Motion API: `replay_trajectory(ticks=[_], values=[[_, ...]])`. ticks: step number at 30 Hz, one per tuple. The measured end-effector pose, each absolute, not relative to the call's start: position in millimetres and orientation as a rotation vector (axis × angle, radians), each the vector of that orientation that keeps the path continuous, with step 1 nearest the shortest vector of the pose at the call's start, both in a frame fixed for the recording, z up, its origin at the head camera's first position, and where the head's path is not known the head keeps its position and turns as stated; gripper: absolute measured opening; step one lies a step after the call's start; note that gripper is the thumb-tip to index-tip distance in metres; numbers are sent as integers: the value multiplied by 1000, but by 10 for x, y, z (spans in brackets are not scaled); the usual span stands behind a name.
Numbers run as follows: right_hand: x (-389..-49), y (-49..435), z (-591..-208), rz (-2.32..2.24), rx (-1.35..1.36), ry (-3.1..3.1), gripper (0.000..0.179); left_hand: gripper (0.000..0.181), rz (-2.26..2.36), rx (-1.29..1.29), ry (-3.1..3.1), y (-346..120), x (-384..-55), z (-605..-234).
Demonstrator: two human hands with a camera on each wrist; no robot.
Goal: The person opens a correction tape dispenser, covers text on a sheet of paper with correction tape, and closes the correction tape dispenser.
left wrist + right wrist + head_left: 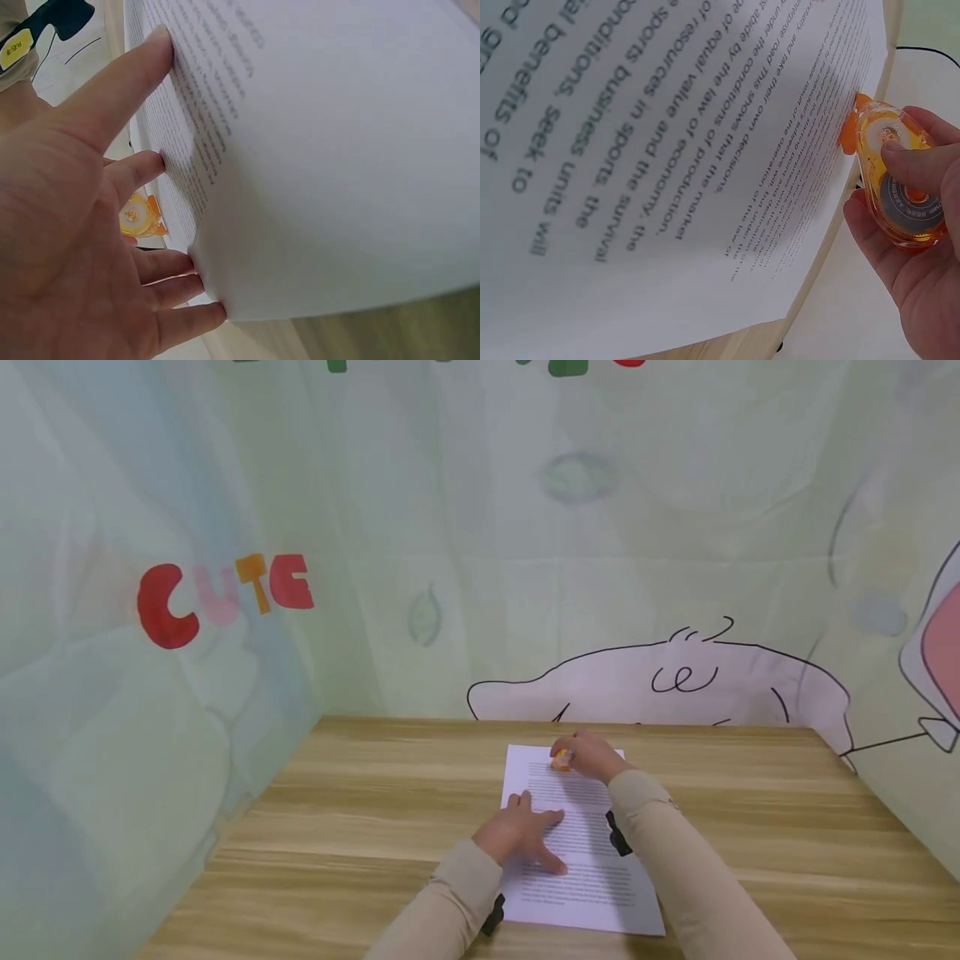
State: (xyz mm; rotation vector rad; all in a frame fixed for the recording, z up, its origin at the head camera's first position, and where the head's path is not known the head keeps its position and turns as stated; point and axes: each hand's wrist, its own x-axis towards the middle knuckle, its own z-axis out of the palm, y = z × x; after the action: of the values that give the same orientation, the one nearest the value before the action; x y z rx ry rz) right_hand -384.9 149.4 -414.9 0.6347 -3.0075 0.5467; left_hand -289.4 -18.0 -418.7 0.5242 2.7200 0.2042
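A printed sheet of paper (592, 893) lies on the wooden table. My left hand (521, 831) rests on its left side with fingers spread; in the left wrist view the fingertips (159, 37) press on the page. Near the top of the sheet, my right hand (596, 756) holds an orange correction tape dispenser (896, 176). The thumb lies on one face of its clear case, and the other fingers are behind it. Its orange tip end is at the printed lines; whether it touches the paper I cannot tell.
The wooden table (360, 810) extends to both sides of the sheet. Behind it hangs a pale printed cloth backdrop (450, 527) with cartoon drawings and coloured letters. Dark camera straps are on both wrists.
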Motion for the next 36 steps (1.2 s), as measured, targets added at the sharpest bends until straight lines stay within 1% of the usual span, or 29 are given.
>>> replay_trajectory(ticks=[7, 15, 20, 27, 36], values=[[-3845, 1492, -4122, 537, 623, -3049, 27, 80, 213, 531, 2722, -172, -2876, -4169], [-3814, 1540, -4164, 528, 678, -3080, 26, 79, 212, 503, 2713, -137, -2810, -4191], [-3852, 1502, -4105, 479, 711, -3089, 26, 79, 178, 526, 2761, -151, -2835, -4182], [-3871, 1455, -4013, 446, 641, -3181, 25, 80, 225, 482, 2760, -167, -2850, -4153], [-3851, 1511, -4027, 485, 586, -3203, 27, 81, 223, 495, 2767, -166, -2855, -4187]])
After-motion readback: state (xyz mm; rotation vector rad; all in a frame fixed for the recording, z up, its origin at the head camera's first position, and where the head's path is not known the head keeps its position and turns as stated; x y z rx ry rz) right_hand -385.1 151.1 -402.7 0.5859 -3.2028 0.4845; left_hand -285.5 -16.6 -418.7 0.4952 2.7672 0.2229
